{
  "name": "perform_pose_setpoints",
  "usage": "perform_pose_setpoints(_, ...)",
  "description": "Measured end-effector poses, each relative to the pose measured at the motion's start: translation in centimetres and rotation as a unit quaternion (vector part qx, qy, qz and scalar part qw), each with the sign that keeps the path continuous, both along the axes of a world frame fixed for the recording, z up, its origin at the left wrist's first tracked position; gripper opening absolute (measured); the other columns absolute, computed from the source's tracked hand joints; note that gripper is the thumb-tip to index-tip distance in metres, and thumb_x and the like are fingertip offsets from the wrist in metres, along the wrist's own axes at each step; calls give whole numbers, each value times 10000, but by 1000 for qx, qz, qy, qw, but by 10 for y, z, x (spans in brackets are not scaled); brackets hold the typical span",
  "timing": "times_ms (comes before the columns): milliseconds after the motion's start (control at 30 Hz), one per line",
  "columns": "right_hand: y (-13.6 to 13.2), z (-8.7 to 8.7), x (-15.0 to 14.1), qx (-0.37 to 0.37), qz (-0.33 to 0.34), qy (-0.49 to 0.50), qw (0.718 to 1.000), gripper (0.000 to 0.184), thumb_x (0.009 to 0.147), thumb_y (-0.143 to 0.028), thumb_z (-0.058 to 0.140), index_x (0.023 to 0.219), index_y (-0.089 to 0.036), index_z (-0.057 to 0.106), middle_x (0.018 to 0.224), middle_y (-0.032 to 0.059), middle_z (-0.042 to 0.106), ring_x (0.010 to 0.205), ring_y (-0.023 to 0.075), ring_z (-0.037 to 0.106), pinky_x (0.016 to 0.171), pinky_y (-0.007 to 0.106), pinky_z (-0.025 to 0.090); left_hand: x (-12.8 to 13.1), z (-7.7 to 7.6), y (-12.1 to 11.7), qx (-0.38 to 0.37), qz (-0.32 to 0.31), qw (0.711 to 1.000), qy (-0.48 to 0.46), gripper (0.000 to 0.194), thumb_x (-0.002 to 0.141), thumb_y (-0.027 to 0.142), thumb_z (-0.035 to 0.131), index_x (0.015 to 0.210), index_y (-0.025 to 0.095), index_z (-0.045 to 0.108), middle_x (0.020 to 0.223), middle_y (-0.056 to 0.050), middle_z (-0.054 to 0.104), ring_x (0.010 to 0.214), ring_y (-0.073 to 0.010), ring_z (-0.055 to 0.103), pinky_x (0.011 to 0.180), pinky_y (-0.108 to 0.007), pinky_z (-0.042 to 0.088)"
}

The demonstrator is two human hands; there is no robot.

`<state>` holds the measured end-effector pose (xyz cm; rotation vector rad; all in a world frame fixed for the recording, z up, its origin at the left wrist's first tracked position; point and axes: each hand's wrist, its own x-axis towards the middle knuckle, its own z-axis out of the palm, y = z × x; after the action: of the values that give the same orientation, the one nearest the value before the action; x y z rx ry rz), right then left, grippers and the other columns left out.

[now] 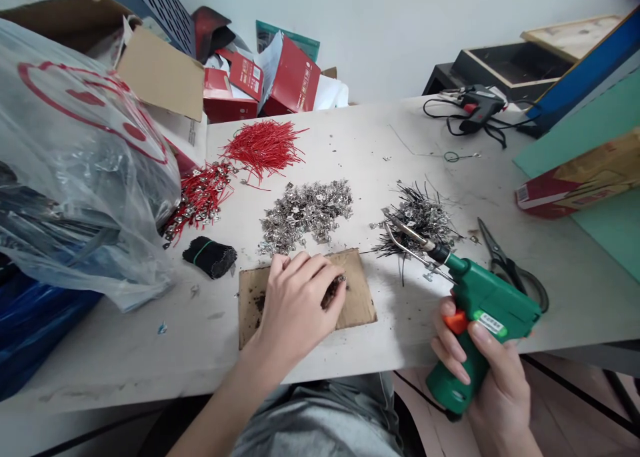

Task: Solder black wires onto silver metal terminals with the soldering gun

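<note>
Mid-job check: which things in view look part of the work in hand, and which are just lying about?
Probably part of the work:
green soldering gun, in the right grip
cardboard piece, under the left grip
silver metal parts
black wires mixed with metal parts
black wire bundle
red wires

Probably just lying about:
scissors, untouched
clear plastic bag
red boxes
corded black-and-red tool
</note>
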<state>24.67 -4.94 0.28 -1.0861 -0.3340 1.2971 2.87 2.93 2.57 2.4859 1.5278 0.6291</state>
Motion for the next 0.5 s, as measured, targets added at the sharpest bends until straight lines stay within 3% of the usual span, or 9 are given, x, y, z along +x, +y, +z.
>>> perform_pose_setpoints(300,-1,4,-3,-7,-14,3,1000,195,844,-288,717,1022,-215,691,931,35,516,528,27,349,373,108,297,10,-4,-1,14,-4,1000,-2,144,957,206,599,855,220,700,877,17,742,835,-197,618,765,-400,328)
perform_pose_setpoints(500,0,2,-1,-9,-11,-9,1000,192,830,-300,730,994,-207,696,927,42,542,521,33,371,362,124,288,-1,4,-6,5,16,1000,-18,75,938,232,623,900,218,686,915,11,744,867,-205,636,790,-400,349)
